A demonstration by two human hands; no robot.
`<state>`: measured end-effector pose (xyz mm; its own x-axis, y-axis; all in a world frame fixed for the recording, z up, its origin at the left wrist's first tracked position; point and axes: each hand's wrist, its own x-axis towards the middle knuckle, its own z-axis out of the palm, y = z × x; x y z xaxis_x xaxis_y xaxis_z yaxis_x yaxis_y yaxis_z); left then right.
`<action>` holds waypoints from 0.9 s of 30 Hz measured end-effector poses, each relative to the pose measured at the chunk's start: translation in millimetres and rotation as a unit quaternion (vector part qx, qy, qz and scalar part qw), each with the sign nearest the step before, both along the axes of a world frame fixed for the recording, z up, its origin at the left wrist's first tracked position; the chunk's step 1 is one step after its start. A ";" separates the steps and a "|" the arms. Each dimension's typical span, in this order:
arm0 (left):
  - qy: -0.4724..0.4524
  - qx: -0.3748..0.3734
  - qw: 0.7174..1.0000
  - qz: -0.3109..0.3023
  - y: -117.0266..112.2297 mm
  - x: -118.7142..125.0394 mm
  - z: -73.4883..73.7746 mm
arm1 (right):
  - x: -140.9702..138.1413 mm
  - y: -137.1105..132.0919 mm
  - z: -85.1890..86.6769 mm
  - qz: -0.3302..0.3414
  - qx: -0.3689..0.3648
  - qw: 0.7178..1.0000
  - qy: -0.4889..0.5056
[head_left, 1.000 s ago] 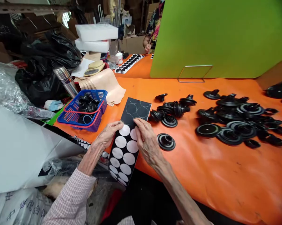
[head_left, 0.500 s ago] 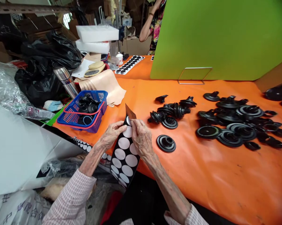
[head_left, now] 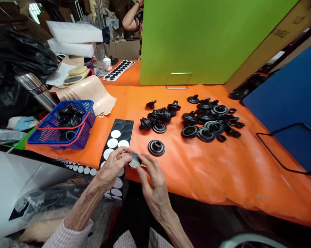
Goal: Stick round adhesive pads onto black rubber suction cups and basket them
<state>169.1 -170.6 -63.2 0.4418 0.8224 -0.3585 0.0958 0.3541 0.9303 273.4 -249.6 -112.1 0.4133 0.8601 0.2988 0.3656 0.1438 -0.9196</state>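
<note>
A small round sticker (head_left: 134, 161), greyish with a dark side, is held between my two hands over the table's front edge. My left hand (head_left: 110, 169) pinches its left edge between thumb and fingers. On the other side, my right hand (head_left: 153, 184) grips its right edge with thumb and forefinger. Beneath my left hand lies a black sticker sheet (head_left: 129, 128) with rows of white circles (head_left: 112, 143), its lower end hanging over the edge. Several spots at its far end are plain black. A black ribbed rubber disc (head_left: 156, 147) rests just beyond my right hand.
Black rubber parts (head_left: 160, 115) lie in a cluster, with a larger heap (head_left: 207, 120) to the right. A blue basket (head_left: 84, 136) holds more. Behind stand a green panel (head_left: 197, 41) and a wire stand (head_left: 178, 81). Another person's arm (head_left: 131, 19) shows at the back.
The sheet, held up in both hands before, now lies on the table. A single round sticker is between my fingers. The view has swung to the right.
</note>
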 end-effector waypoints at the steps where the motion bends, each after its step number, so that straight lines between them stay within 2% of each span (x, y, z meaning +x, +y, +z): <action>1: 0.000 0.002 1.000 -0.007 -3.5 5.9 -0.8 | 4.1 -4.1 0.1 -0.014 -0.024 0.997 0.069; 3: 0.022 0.042 0.998 -0.052 -7.7 19.0 -2.4 | 15.5 -9.4 0.9 -0.046 -0.066 0.980 0.180; 5: 0.086 0.143 0.983 -0.070 -8.7 34.3 -4.1 | 28.8 -13.4 1.1 -0.086 -0.077 0.966 0.230; 8: 0.196 0.316 0.928 -0.013 -2.8 60.8 -10.1 | 48.7 -22.2 1.0 -0.165 -0.060 0.953 0.245; 9: 0.217 0.350 0.911 -0.016 1.1 69.6 -13.6 | 54.9 -26.4 1.3 -0.172 -0.062 0.952 0.244; 12: 0.236 0.387 0.886 -0.099 15.1 89.0 -25.7 | 70.6 -41.4 3.9 -0.138 -0.084 0.964 0.212; 13: 0.227 0.378 0.891 -0.110 19.1 91.7 -28.8 | 74.7 -46.2 5.4 -0.125 -0.094 0.968 0.195; 14: 0.207 0.351 0.907 -0.107 22.1 92.1 -30.8 | 78.1 -50.6 7.0 -0.115 -0.105 0.972 0.179; 15: 0.170 0.300 0.934 -0.097 23.9 90.4 -31.4 | 80.8 -54.2 8.6 -0.109 -0.114 0.974 0.165; 17: 0.052 0.134 0.987 -0.078 23.7 82.0 -28.9 | 84.2 -58.4 11.8 -0.099 -0.128 0.977 0.139; 18: -0.013 0.039 0.997 -0.072 21.8 76.4 -26.4 | 85.0 -59.0 13.1 -0.094 -0.128 0.980 0.123; 19: -0.067 -0.044 0.995 -0.064 19.0 70.5 -23.5 | 85.2 -58.7 14.2 -0.088 -0.123 0.983 0.103; 21: -0.137 -0.150 0.978 -0.040 11.8 59.6 -18.3 | 84.0 -56.3 15.6 -0.069 -0.106 0.991 0.053; 24: -0.168 -0.174 0.970 -0.026 1.2 47.6 -15.1 | 78.8 -51.2 17.4 -0.042 -0.087 0.995 0.015; 27: -0.162 -0.134 0.976 -0.051 -7.4 38.5 -15.4 | 72.3 -47.1 21.2 -0.045 -0.083 0.993 0.075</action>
